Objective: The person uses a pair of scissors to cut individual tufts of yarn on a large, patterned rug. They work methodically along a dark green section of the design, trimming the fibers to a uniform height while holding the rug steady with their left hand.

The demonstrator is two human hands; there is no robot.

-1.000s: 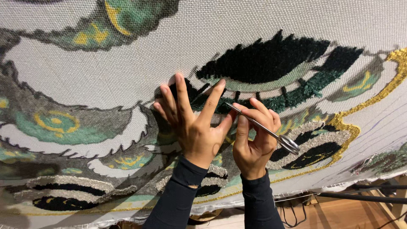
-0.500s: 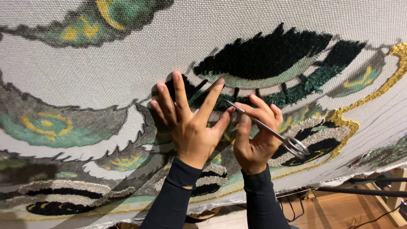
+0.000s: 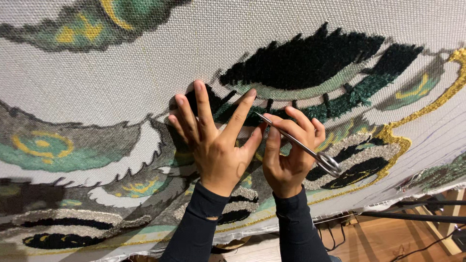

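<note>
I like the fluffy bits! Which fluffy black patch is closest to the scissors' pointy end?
The small black tuft under the left hand's fingers, left of the scissors; others lie farther off.

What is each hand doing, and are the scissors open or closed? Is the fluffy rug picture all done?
Left hand: flat on the cloth, fingers spread.
Right hand: holding the scissors.
Scissors: blades closed, tip toward the cloth.
Rug cloth: stretched upright, tufted in patches, other parts bare.
Black tufted patch: filled in, fluffy.
</note>
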